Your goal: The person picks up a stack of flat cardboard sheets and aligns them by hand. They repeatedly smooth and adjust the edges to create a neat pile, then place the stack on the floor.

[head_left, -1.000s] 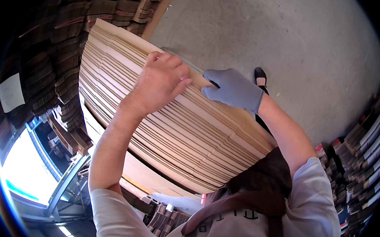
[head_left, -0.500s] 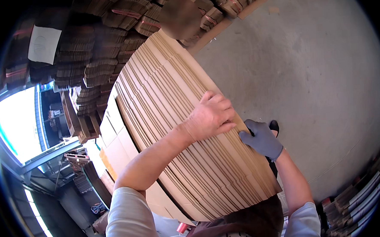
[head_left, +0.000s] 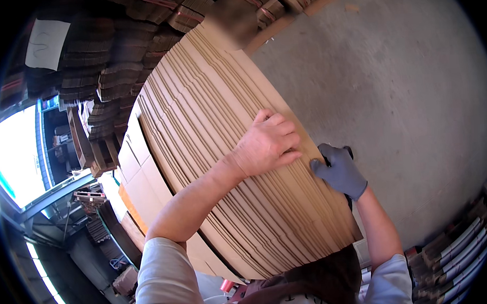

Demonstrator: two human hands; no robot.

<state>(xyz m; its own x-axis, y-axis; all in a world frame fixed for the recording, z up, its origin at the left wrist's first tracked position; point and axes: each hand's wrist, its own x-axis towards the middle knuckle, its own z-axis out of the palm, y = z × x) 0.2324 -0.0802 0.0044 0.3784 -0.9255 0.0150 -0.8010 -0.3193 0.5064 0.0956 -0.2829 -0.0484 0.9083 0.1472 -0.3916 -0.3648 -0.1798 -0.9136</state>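
Note:
A big bundle of flat cardboard sheets (head_left: 197, 116) spreads in front of me, its many edges fanned in slanting rows. My left hand (head_left: 268, 142), bare, lies across the bundle toward its right side, with its fingers bent over the sheet edges. At the right border of the bundle is my right hand (head_left: 341, 171) in a grey glove. Its thumb presses on the outermost sheet while the other fingers go round behind the edge, partly hidden. Both hands touch the cardboard.
Tied stacks of cardboard (head_left: 122, 48) line the far left, with a white paper sheet (head_left: 48, 45) hung on them. Wooden pallets (head_left: 97, 151) stand below. Grey concrete floor (head_left: 394, 83) lies to the right. More stacked cardboard (head_left: 458, 256) is at lower right.
The view has shifted a little, so the surroundings sit farther left. My right hand has moved slightly up and to the right along the bundle's edge. My left hand stays on the cardboard.

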